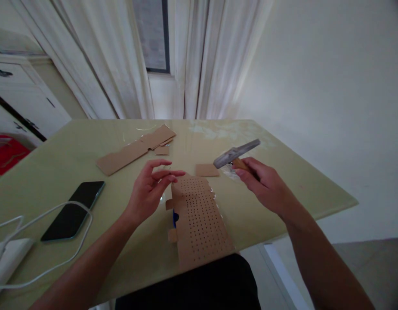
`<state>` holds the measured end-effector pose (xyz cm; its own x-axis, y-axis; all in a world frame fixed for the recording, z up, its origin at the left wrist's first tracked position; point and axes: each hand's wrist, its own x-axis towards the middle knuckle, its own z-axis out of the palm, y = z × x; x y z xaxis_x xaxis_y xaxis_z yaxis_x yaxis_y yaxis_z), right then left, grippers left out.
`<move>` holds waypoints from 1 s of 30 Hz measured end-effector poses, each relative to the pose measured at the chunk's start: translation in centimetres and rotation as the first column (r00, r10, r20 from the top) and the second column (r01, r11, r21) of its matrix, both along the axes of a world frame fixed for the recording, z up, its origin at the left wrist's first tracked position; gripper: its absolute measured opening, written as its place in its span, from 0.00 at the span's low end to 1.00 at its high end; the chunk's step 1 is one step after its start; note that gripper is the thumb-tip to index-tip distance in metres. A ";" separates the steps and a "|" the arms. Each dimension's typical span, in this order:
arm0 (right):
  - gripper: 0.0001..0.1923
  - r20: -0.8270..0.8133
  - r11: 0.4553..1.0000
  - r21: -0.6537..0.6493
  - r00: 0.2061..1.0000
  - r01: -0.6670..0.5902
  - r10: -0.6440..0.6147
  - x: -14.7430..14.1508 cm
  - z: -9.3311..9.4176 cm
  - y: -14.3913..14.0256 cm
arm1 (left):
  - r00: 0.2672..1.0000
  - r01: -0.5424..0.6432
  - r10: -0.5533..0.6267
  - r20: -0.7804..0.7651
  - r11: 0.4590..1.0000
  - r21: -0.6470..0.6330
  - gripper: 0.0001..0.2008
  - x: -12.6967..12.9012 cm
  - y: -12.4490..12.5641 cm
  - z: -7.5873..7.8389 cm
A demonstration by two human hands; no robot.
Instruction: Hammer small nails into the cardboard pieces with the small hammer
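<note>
My right hand [266,183] grips the wooden handle of a hammer [236,154], whose grey metal head is raised above the table and points left. My left hand [152,187] hovers just left of a brown cardboard sheet [199,217] punched with several rows of small holes; its fingers are spread and hold nothing, the fingertips near the sheet's top edge. A blue object [174,217] peeks out from under the sheet's left side. The sheet lies on the pale green table [72,142] close to the front edge.
A small cardboard square [207,170] lies under the hammer head. A long folded cardboard strip [134,148] and scraps lie further back. A black phone [74,209], a white cable [57,241] and a white charger block [7,258] sit at the left. Curtains and a wall stand behind.
</note>
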<state>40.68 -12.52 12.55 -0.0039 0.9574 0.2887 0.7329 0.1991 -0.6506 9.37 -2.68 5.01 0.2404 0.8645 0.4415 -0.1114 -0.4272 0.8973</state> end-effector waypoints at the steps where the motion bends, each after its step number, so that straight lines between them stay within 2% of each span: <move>1: 0.17 0.033 0.999 -0.040 0.999 -0.028 0.029 -0.3 0.1 -0.6 | 1.000 0.017 -0.017 -0.010 1.000 -0.016 0.14 0.0 -0.4 -0.1; 6: 0.19 0.177 0.973 -0.198 0.973 -0.114 0.150 -2.5 -0.7 -2.0 | 0.996 -0.012 0.016 -0.089 0.999 0.046 0.11 -0.3 -1.4 -1.1; 8: 0.17 0.269 0.968 -0.221 0.947 -0.115 0.174 -3.1 -1.3 -2.2 | 0.993 -0.038 0.045 -0.104 0.997 0.068 0.11 -0.4 -1.6 -1.2; 12: 0.15 0.395 0.961 -0.249 0.894 -0.120 0.214 -3.4 -1.7 -2.4 | 0.981 -0.043 0.066 -0.181 0.991 0.126 0.03 0.0 -1.8 -1.2; 19: 0.14 0.486 0.951 -0.286 0.838 -0.118 0.250 -3.5 -1.3 -2.9 | 0.970 -0.016 0.083 -0.228 0.959 0.281 0.06 0.5 -1.7 -1.4; 24: 0.13 0.491 0.947 -0.302 0.833 -0.112 0.255 -3.9 -1.5 -3.1 | 0.949 -0.016 0.097 -0.301 0.966 0.259 0.10 0.2 -1.3 -1.9; 30: 0.13 0.505 0.949 -0.292 0.824 -0.116 0.256 -4.0 -1.6 -3.0 | 0.939 0.044 0.045 -0.340 0.968 0.248 0.10 0.2 -1.2 -2.6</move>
<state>36.66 -15.53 10.96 -0.2746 0.9604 -0.0469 0.9415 0.2587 -0.2160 9.59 -3.87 2.43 0.4140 0.7377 0.5334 0.1821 -0.6412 0.7454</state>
